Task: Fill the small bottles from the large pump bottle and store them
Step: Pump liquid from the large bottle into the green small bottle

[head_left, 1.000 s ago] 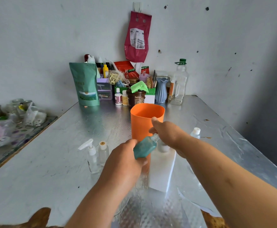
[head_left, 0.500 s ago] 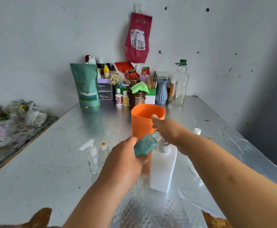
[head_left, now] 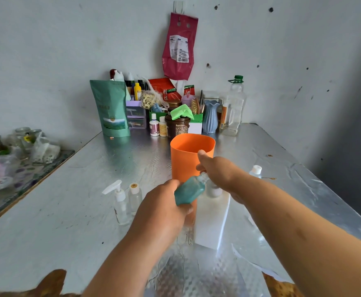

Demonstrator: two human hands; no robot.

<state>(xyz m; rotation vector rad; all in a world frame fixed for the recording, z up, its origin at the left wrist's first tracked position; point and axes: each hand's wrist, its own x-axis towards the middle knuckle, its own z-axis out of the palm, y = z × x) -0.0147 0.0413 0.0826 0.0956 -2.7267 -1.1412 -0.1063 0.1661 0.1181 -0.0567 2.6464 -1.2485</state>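
Note:
My left hand [head_left: 160, 213] grips a small teal-filled bottle [head_left: 189, 190], tilted with its neck pointing up and to the right. The neck reaches under my right hand [head_left: 218, 172], which is curled over the pump head of the large white pump bottle [head_left: 210, 221]; the pump head itself is hidden. Behind both hands stands an orange cup [head_left: 188, 155]. Two small clear bottles stand to the left, one with a white pump [head_left: 119, 202] and one with a cap [head_left: 135, 196]. Another small white-capped bottle [head_left: 255, 170] stands to the right, behind my right arm.
The table [head_left: 68, 211] is covered in silver foil. Pouches, jars, a blue vase [head_left: 210, 116] and a clear jug [head_left: 234, 108] crowd the back by the wall. Glass jars sit on a lower surface [head_left: 14, 146] at the left.
Both hands stay almost in place around the teal bottle and the pump head. Only the view shifts slightly.

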